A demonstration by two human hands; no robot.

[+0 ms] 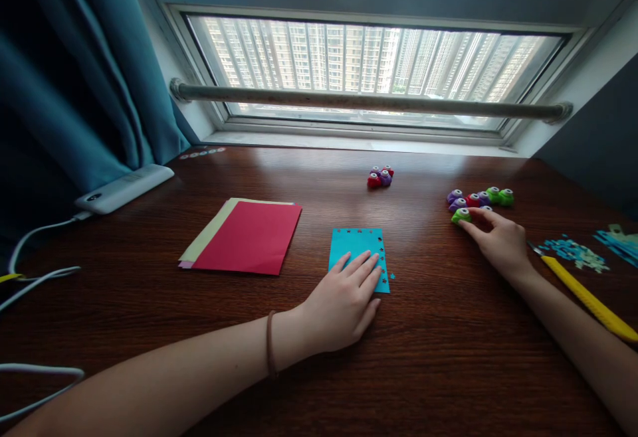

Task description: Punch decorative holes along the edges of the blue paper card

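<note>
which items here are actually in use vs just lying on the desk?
In use:
left hand, flat on the blue punched card
right hand, fingers on the green punch at the punch cluster

Lying about:
red paper stack
small punch group
yellow knife
paper scraps
white power strip

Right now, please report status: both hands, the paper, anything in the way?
Left hand flat on blue punched paper. Right hand fingertips on green craft punch. Yellow craft knife lies beside right forearm.
</note>
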